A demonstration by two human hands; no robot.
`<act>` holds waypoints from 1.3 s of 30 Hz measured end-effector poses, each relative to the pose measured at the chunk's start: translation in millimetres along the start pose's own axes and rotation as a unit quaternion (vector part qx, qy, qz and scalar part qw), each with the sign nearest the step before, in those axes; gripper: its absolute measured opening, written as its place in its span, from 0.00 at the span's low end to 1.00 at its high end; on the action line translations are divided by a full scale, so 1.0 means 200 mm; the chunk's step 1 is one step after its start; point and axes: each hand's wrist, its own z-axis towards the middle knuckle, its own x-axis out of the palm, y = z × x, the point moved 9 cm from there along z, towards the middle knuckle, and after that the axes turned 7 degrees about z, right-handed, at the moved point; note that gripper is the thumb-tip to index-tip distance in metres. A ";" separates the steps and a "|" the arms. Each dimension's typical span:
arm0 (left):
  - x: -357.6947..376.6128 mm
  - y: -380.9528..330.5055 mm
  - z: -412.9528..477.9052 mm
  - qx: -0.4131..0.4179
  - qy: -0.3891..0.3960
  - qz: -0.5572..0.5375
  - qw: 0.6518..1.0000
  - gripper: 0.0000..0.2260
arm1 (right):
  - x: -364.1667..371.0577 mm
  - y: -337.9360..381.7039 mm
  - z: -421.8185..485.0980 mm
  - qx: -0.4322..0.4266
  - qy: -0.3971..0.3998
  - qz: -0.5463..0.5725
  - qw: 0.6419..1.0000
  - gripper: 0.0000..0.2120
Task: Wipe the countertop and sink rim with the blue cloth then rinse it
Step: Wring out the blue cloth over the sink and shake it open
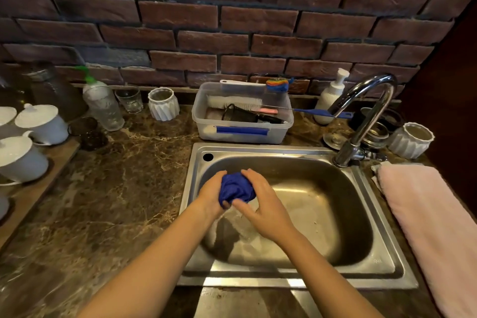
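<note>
Over the steel sink (pixel 382 214), both hands (pixel 242 196) clamp the balled blue cloth (pixel 236 187); behind, a plastic tub (pixel 242 134) holds brushes (pixel 235 102).

We are looking at a home kitchen. A stainless steel sink (pixel 371 270) is set into a dark marbled counter (pixel 124 188), with a chrome gooseneck tap (pixel 366 116) at its far right corner. Behind runs a red-brown brick wall (pixel 232 20). Along the counter's far edge we see a clear plastic tub (pixel 242 134) holding brushes and a strainer, a white pump bottle (pixel 331 95), a clear bottle with a green pump (pixel 102 103), a drinking glass (pixel 130 99) and 2 white ribbed pots (pixel 164 104). White lidded cups (pixel 42 124) crowd the left edge, and a pink towel (pixel 433 227) lies along the right edge beside the sink.
</note>
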 end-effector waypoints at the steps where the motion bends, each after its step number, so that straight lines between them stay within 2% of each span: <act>1: 0.04 0.02 0.01 -0.021 0.029 -0.005 0.999 0.11 | 0.01 0.01 -0.02 -0.027 0.005 -0.036 0.999 0.32; 5: 0.13 0.06 -0.04 -0.066 0.090 0.015 0.994 0.12 | -0.05 0.03 0.03 -0.055 -0.021 -0.055 0.997 0.33; 7: 0.15 0.07 -0.04 -0.080 0.092 0.000 0.993 0.11 | -0.08 0.04 0.07 -0.063 -0.044 -0.129 0.989 0.32; 11: 0.10 0.01 0.01 0.029 0.014 0.020 0.999 0.11 | -0.10 -0.02 0.11 -0.026 -0.087 -0.222 0.971 0.32; 14: 0.08 -0.02 0.02 0.107 -0.043 0.069 0.991 0.14 | -0.08 -0.09 0.11 0.028 -0.094 -0.230 0.968 0.24; 16: 0.05 -0.03 0.03 0.143 -0.086 0.107 0.980 0.15 | -0.07 -0.13 0.10 0.070 -0.083 -0.224 0.969 0.25; 20: 0.04 -0.07 0.01 0.223 -0.130 0.177 0.950 0.15 | -0.06 -0.20 0.09 0.154 -0.055 -0.198 0.966 0.27; 23: 0.06 -0.12 -0.05 0.312 -0.148 0.242 0.907 0.15 | -0.04 -0.27 0.08 0.221 -0.058 -0.126 0.965 0.26; 26: 0.11 -0.17 -0.11 0.393 -0.135 0.272 0.868 0.13 | -0.03 -0.36 0.09 0.291 -0.067 -0.017 0.954 0.25; 29: 0.18 -0.19 -0.12 0.432 -0.105 0.314 0.839 0.12 | -0.05 -0.38 0.10 0.322 -0.062 0.045 0.944 0.24; 31: 0.19 -0.21 -0.14 0.440 -0.081 0.303 0.841 0.12 | -0.06 -0.34 0.09 0.337 -0.051 0.116 0.933 0.26; 34: 0.18 -0.25 -0.16 0.452 -0.072 0.262 0.850 0.01 | -0.04 -0.27 0.06 0.357 0.003 0.240 0.903 0.32; 35: 0.16 -0.27 -0.16 0.438 -0.086 0.249 0.860 0.03 | -0.05 -0.24 0.05 0.344 0.007 0.248 0.905 0.31; 36: 0.13 -0.26 -0.13 0.405 -0.099 0.230 0.879 0.06 | -0.08 -0.21 0.05 0.314 -0.003 0.212 0.925 0.29; 38: 0.07 -0.21 -0.06 0.294 -0.108 0.180 0.932 0.07 | -0.16 -0.14 0.02 0.205 -0.033 0.037 0.978 0.24; 39: 0.06 -0.16 -0.04 0.233 -0.103 0.155 0.955 0.06 | -0.18 -0.09 0.00 0.141 -0.041 -0.049 0.988 0.25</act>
